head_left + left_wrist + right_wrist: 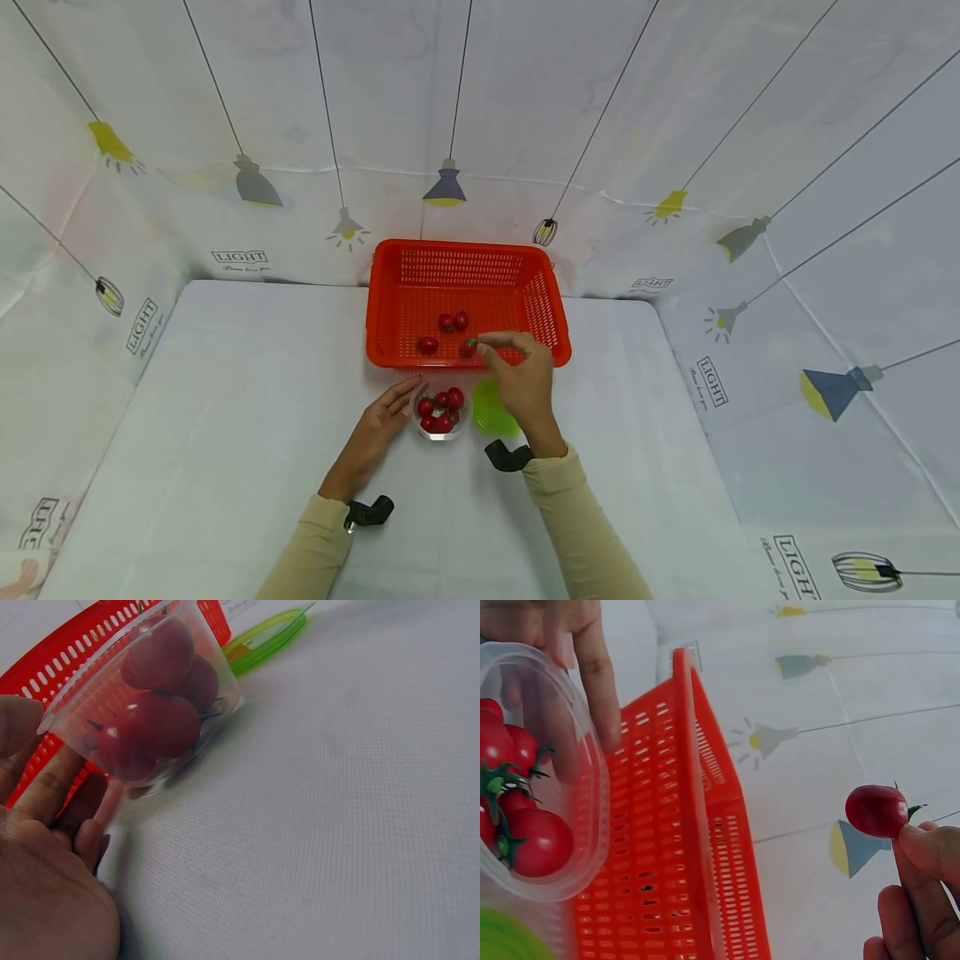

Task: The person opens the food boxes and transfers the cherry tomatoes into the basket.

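Observation:
My right hand [527, 385] pinches a small red cherry tomato [876, 811] between thumb and fingertip, near its green stem. In the head view that hand is over the front rim of a red plastic basket [385, 304]. My left hand [377, 427] rests along the left side of a clear plastic tub [439, 437], fingers extended and relaxed at its wall. Several cherry tomatoes [161, 724] with green stems fill the tub. Inside the basket lie a few more tomatoes [427, 345].
A green lid [491, 410] lies right of the tub, partly hidden beneath my right hand. The basket stands at the back of the white table [255, 417], against a wall sheet [495, 200] printed with lamps.

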`<state>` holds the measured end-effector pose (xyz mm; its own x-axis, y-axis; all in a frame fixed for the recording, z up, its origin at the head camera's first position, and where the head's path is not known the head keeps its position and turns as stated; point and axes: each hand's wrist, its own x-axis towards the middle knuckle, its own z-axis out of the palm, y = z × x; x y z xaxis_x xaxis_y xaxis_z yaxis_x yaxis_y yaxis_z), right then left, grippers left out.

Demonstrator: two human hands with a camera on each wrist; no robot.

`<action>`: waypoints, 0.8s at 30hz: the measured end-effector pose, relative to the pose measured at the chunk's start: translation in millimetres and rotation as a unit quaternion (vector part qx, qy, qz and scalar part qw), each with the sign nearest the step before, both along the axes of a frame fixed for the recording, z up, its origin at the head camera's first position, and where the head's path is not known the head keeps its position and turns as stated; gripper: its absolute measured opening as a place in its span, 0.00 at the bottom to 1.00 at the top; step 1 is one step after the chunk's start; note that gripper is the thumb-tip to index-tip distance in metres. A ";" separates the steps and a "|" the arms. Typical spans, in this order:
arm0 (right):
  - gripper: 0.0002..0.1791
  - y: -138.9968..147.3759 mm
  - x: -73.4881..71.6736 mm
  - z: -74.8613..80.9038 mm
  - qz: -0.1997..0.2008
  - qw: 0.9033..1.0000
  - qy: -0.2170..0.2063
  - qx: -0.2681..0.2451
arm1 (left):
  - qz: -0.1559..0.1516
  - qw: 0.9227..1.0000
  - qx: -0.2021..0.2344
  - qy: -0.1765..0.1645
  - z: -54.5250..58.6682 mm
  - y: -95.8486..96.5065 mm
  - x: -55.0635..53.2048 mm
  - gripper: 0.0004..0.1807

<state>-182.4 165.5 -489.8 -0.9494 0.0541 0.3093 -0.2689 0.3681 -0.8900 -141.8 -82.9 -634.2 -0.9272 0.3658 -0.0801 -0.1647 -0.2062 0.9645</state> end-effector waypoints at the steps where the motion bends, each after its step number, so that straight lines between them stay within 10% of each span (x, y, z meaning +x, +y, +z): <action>1: 0.04 0.5 -1.7 0.9 -0.001 1.000 0.002 0.000 | 0.000 1.000 -0.001 -0.001 0.0 0.1 -0.1 0.27; 24: 0.05 -3.6 -42.1 44.2 -0.013 0.998 0.055 -0.015 | 0.003 1.000 -0.013 -0.004 2.6 0.7 1.1 0.27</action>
<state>-224.5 161.9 -445.6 -0.9083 0.0886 0.4087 -0.3558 0.3499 -0.8666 -140.7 -82.2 -631.5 -0.9287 0.3581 -0.0969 -0.1712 -0.1821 0.9682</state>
